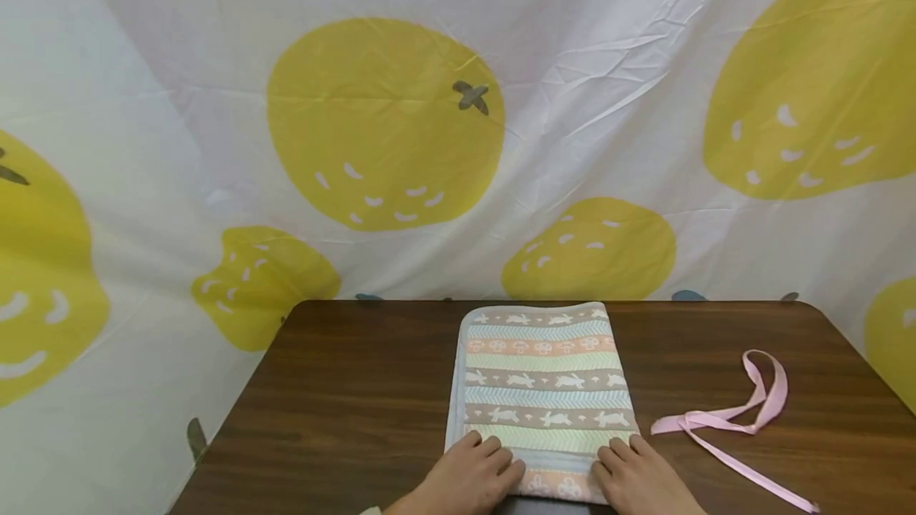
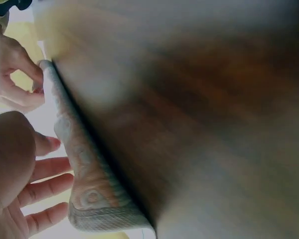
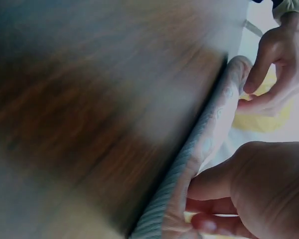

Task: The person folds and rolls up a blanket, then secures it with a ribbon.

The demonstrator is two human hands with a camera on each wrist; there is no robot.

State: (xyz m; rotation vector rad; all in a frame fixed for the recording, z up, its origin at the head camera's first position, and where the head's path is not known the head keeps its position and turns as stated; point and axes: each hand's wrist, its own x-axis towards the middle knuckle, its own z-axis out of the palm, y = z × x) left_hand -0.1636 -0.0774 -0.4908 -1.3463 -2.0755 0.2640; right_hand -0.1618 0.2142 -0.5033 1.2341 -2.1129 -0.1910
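A folded blanket (image 1: 547, 384) lies on the brown wooden table, with pastel stripes, white rabbits and a pale blue border. Its near part is turned over into a thick fold (image 1: 551, 485). At the left of that fold my left hand (image 1: 474, 471) rests its fingertips on the cloth; in the left wrist view the fingers (image 2: 47, 189) are spread, fairly straight and touch the blanket's edge. The right hand (image 1: 639, 474) is at the fold's right end. Its thumb and finger pinch the cloth there, as the right wrist view shows the thumb (image 3: 212, 181) against it.
A loose pink ribbon (image 1: 730, 421) lies curled on the table (image 1: 343, 396), right of the blanket. Behind the table's far edge hangs a white curtain (image 1: 580, 141) printed with yellow fruit.
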